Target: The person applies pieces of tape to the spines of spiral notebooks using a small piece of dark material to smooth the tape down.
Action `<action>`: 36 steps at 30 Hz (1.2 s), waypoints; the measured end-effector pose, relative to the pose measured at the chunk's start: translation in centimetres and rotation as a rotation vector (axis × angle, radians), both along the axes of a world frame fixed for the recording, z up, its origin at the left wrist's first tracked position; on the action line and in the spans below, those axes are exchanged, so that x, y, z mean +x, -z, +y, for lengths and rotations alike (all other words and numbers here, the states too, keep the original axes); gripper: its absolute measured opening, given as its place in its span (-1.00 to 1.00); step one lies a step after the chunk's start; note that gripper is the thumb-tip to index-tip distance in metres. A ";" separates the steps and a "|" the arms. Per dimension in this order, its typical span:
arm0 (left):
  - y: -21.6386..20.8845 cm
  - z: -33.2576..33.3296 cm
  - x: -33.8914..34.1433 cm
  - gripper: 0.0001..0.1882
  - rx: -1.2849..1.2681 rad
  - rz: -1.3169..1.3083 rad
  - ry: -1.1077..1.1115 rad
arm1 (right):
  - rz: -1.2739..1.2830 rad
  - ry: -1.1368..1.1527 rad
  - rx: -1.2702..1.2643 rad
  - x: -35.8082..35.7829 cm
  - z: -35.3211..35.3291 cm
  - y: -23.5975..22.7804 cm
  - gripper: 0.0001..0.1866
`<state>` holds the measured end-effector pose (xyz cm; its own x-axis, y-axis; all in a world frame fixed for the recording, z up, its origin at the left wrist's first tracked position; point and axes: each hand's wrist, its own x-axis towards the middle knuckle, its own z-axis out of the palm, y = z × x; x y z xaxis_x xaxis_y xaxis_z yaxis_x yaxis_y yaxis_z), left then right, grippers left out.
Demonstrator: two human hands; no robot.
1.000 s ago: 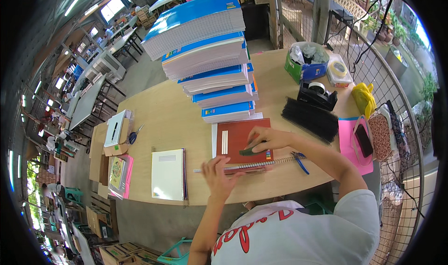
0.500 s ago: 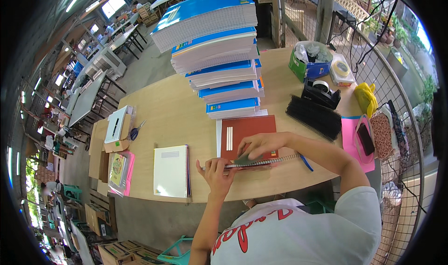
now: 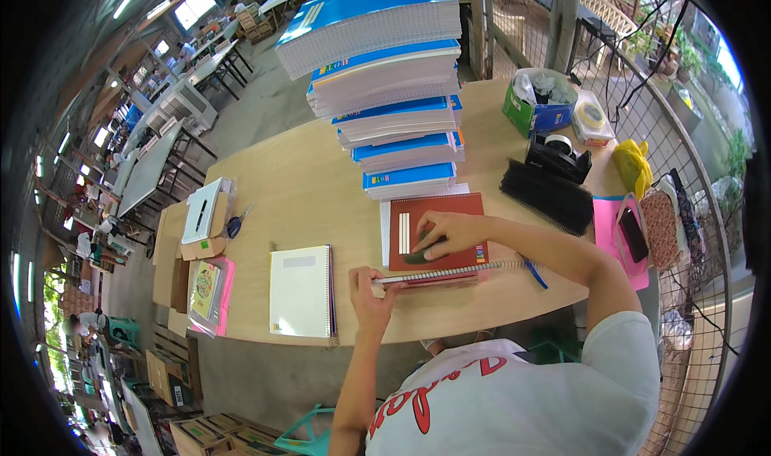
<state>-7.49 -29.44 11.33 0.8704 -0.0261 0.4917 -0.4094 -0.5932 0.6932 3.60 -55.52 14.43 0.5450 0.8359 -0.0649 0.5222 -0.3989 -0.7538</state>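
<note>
A spiral notebook [image 3: 430,278] stands on its edge near the front of the table, its coil upward and a reddish cover facing me. My left hand [image 3: 369,291] grips its left end, thumb and fingers closed round it. The loose coil sticks out past the notebook's right end. Just beyond, my right hand [image 3: 446,235] is over a brown-red notebook cover [image 3: 462,207], closed on a small dark green piece [image 3: 416,257] whose kind I cannot make out. To the left lies a white-covered spiral notebook [image 3: 301,291]. A slim blue tool [image 3: 536,274] lies right of the coil.
Tall stacks of blue-covered books [image 3: 409,175] stand behind the brown-red cover. On the right are a bundle of black coils [image 3: 546,197], a tape dispenser [image 3: 560,159], a green-blue box [image 3: 538,107] and a phone [image 3: 634,238]. Scissors [image 3: 235,223] lie at the left.
My right hand has moved off the standing notebook's coil, away from me onto the brown-red cover, with the green piece. My left hand's spread fingers have closed on the notebook's end.
</note>
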 end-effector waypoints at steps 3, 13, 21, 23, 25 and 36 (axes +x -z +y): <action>0.1 -0.1 0.0 -0.50 -0.001 -0.029 0.020 | 0.320 -0.010 0.144 -0.6 0.9 -0.1 -0.61; 0.3 0.8 0.5 -0.44 -0.029 0.000 0.066 | 0.448 0.060 0.329 -0.3 2.7 -0.6 -0.50; 0.9 1.0 0.6 -0.38 -0.064 0.088 0.049 | 0.211 -0.052 0.215 0.1 4.5 -1.2 -0.54; 0.1 0.9 1.1 -0.47 -0.173 0.021 0.061 | -0.094 -0.105 0.075 0.5 4.9 -1.1 -0.54; 2.5 3.7 1.3 -0.51 -0.305 0.114 0.091 | 0.374 0.011 0.309 1.0 5.1 -0.6 -0.62; 2.6 5.5 1.9 -0.46 -0.535 0.229 0.172 | 0.152 -0.084 0.054 2.4 8.2 -0.3 -0.57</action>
